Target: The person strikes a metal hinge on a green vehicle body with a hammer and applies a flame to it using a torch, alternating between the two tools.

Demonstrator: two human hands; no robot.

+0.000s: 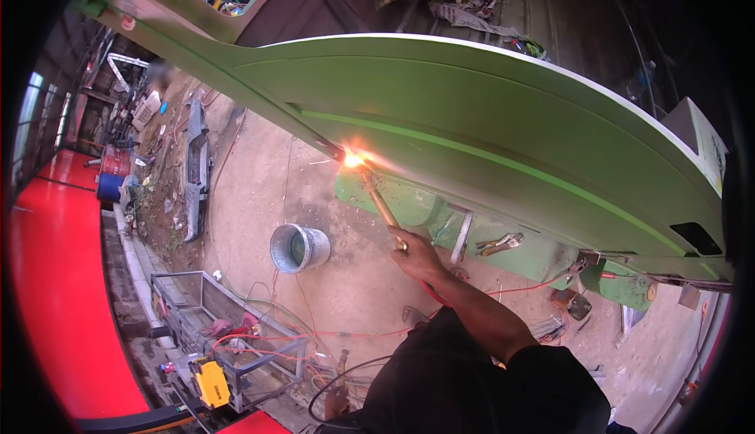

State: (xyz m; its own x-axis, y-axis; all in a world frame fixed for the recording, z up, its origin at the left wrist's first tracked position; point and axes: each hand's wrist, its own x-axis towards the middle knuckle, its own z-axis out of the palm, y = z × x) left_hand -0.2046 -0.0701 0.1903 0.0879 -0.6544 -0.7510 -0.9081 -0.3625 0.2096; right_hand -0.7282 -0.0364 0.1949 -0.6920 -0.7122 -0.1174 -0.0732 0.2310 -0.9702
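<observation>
My right hand [417, 255] is closed around the brass handle of a gas torch [382, 204]. The torch tilts up and to the left, with a bright flame [355, 158] at its tip. This flame meets the lower edge of a large green vehicle body panel [472, 127], and the glare hides the exact spot. A red hose [434, 293] runs below my right wrist. Locking pliers [500, 243] and a flat metal bar [462, 236] lie on a green sheet [393, 198] under the panel. I cannot see my left hand.
A bucket [300, 247] stands on the concrete floor. Left of it are a grey bumper-like part [196, 170] and a metal-framed cart [228, 316] with a yellow DeWalt item [212, 384]. Hoses cross the floor near my feet. A red panel [59, 292] fills the far left.
</observation>
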